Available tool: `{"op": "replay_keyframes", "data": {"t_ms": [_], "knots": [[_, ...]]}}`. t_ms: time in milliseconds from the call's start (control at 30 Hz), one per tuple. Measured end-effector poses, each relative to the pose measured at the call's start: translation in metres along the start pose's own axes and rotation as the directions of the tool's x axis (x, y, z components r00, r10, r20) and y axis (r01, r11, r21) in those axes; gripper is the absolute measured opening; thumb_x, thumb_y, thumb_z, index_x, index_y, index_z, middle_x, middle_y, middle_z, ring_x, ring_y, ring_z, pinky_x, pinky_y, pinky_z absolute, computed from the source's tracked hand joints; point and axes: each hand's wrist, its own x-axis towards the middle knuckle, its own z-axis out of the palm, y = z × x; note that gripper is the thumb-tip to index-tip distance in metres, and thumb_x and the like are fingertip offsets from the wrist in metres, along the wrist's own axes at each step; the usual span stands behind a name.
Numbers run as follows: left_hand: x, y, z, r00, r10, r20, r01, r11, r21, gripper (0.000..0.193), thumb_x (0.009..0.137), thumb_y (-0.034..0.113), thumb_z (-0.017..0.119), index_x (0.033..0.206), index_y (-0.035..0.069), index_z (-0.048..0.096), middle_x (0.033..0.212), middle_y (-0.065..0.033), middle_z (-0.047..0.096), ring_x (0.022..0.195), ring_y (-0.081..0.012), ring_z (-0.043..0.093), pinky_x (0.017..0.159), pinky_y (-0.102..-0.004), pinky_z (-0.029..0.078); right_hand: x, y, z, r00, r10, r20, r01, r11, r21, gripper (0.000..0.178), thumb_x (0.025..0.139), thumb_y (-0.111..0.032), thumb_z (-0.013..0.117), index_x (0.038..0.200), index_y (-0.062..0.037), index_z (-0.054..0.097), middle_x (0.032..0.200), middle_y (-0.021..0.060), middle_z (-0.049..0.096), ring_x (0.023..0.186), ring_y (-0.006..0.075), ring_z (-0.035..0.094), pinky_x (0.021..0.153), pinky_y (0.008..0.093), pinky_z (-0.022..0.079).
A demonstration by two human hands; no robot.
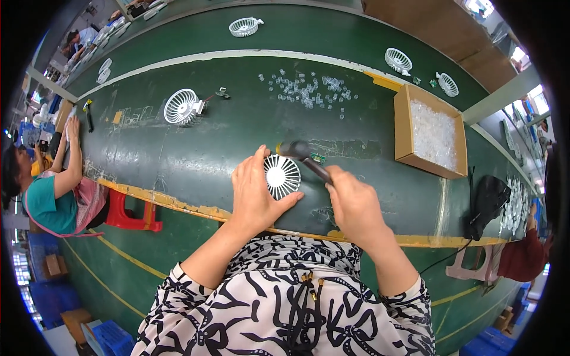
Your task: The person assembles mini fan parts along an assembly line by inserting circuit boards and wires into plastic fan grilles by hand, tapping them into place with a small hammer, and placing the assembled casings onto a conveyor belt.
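My left hand [252, 193] grips a round white fan housing [284, 177] near the table's front edge, thumb at its near side and fingers along its left rim. In my right hand [359, 204] is the handle of a hammer [300, 151]. Its dark head with a yellowish face is over the far rim of the housing; whether they touch I cannot tell. A small green circuit board [318, 158] lies just beyond the hammer's handle. Farther left sits another white fan housing [184, 107], wired to a small part [222, 92].
Small clear plastic pieces [309, 89] are scattered at the back of the table. A cardboard box [428, 130] of clear pieces stands right, near a black bag [490, 202]. More housings [244, 26] lie on the far green belt. One person [56, 184] sits left, another [525, 255] right.
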Motion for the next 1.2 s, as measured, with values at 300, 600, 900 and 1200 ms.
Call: {"op": "replay_keyframes", "data": {"t_ms": [300,600,900,1200], "knots": [[-0.003,-0.007,0.002,1.0,0.002,-0.018,-0.002,1.0,0.012,0.112,0.065,0.035,0.091,0.147,-0.006,0.027,0.132,-0.0188,0.053,0.124,-0.0359,0.047,0.108,-0.049,0.03,0.023,-0.039,-0.028,0.926,-0.052,-0.375,0.093,0.991,0.092,0.035,0.085,0.003,0.069,0.119,0.0068,0.061,0.096,0.0192,0.068,0.072,0.0308,0.067,0.062,0.0368,0.053],[-0.003,-0.005,0.003,0.998,0.049,-0.026,-0.049,0.999,0.004,0.109,0.066,0.035,0.089,0.146,-0.006,0.028,0.131,-0.0194,0.053,0.123,-0.0364,0.048,0.107,-0.0491,0.031,-0.014,0.016,0.016,0.998,0.034,0.059,-0.019,0.972,-0.234,0.041,0.086,-0.002,0.064,0.127,-0.0018,0.057,0.083,0.0139,0.064,0.069,0.0335,0.064,0.057,0.0421,0.053],[-0.007,-0.01,-0.003,0.994,0.078,-0.08,-0.095,0.964,-0.249,0.106,0.065,0.025,0.091,0.146,-0.004,0.03,0.132,-0.0207,0.053,0.122,-0.0363,0.049,0.105,-0.0467,0.039,0.021,0.016,0.002,0.98,0.026,-0.199,-0.033,0.999,-0.032,0.016,0.086,-0.002,0.068,0.101,0.0031,0.068,0.099,0.0178,0.069,0.092,0.0357,0.065,0.079,0.042,0.054],[-0.015,-0.015,-0.003,0.995,0.046,-0.092,-0.08,0.912,-0.403,0.104,0.064,0.023,0.092,0.145,-0.005,0.031,0.132,-0.0215,0.053,0.121,-0.0362,0.052,0.104,-0.0446,0.043,0.043,0.001,0.042,0.991,0.129,0.022,-0.131,0.985,0.117,0.014,0.091,-0.007,0.061,0.095,0.0029,0.069,0.08,0.0197,0.067,0.073,0.0334,0.068,0.068,0.0409,0.052]]}}
